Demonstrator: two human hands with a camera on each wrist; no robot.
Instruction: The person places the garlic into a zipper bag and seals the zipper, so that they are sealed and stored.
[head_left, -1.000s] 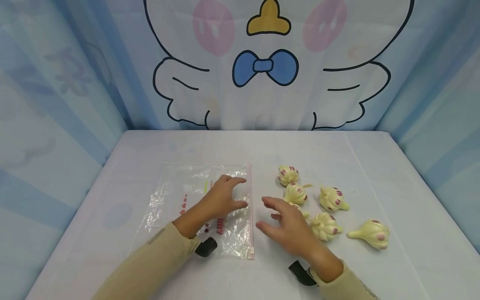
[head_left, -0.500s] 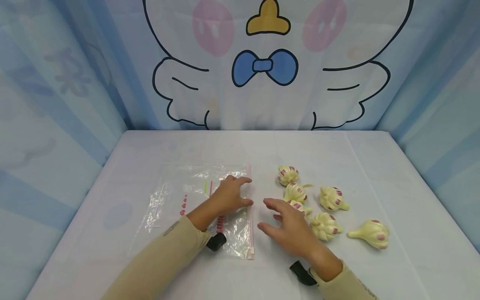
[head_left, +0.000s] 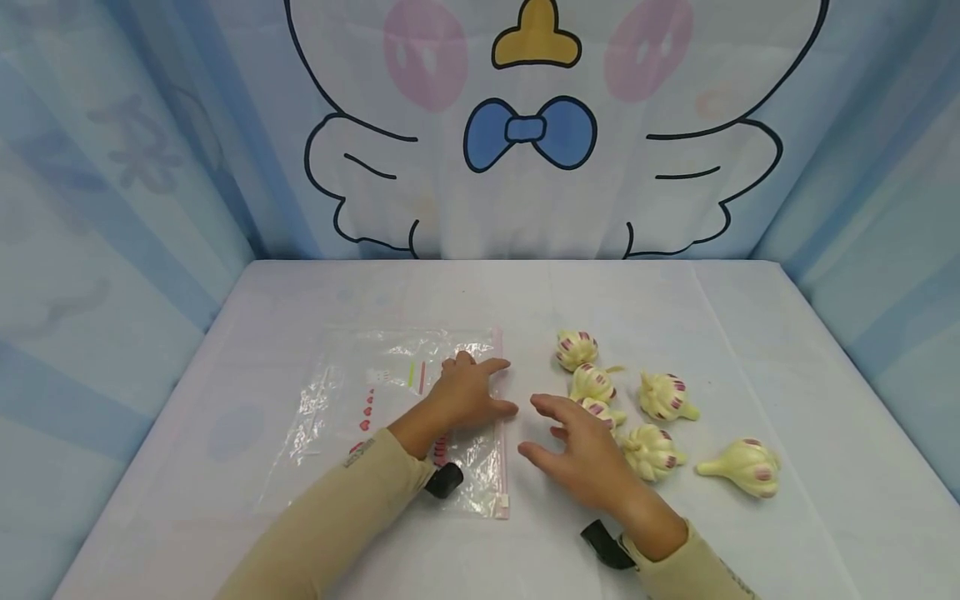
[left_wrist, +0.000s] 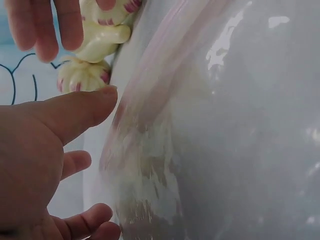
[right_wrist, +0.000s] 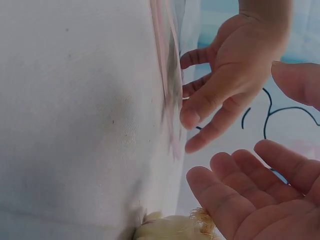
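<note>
The clear plastic bag (head_left: 386,383) lies on the white table (head_left: 637,308). It looks thin and slippery, so a bump could make it slide or wrinkle. A little black camera (head_left: 444,481) hangs under the left sleeve (head_left: 330,517), over the bag, and it might catch the plastic if the arm dips.

The left hand (head_left: 465,396) is over the right side of the bag. Its thumb and fingers are apart, with nothing held. I can't tell if a fingertip touches the plastic. Pinching here could grab both layers at once, because they lie so close together. The pink strip (head_left: 501,467) runs down the bag's right edge, and a hard tug could bend it.

The right hand (head_left: 581,458) is just right of the bag, its thumb and fingers apart and nothing between them. Six garlic bulbs (head_left: 651,452) sit to the right of the bag. Some are very near this hand, so its knuckles could knock one. They look round, so a push could roll them.
</note>
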